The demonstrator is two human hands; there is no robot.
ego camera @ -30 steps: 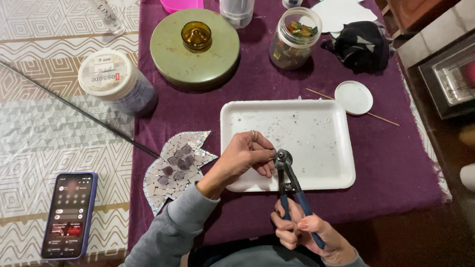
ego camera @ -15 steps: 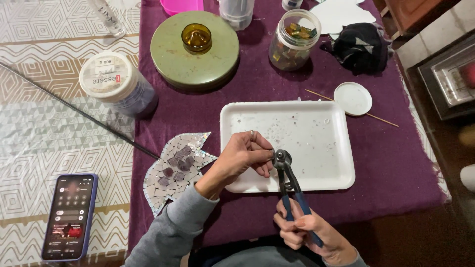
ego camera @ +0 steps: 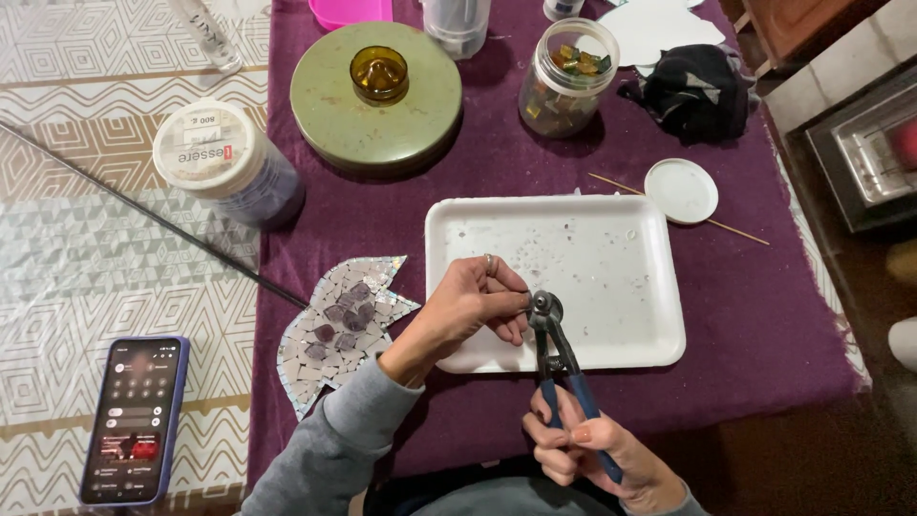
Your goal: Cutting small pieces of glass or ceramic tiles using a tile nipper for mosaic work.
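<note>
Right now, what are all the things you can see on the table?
Tray: one, white, centre of purple cloth.
Nippers: one, blue-handled, over tray's near edge.
Mosaic piece: one, silvery and purple, left of tray.
Round tin: one, green, back; amber glass cup on it.
Jar of tiles: one, clear, back.
Tub: one, white-lidded, left.
Small lid: one, white, right of tray.
Phone: one, blue-edged, near left.
Left hand: fingers at nipper head.
Right hand: grips handles.
</note>
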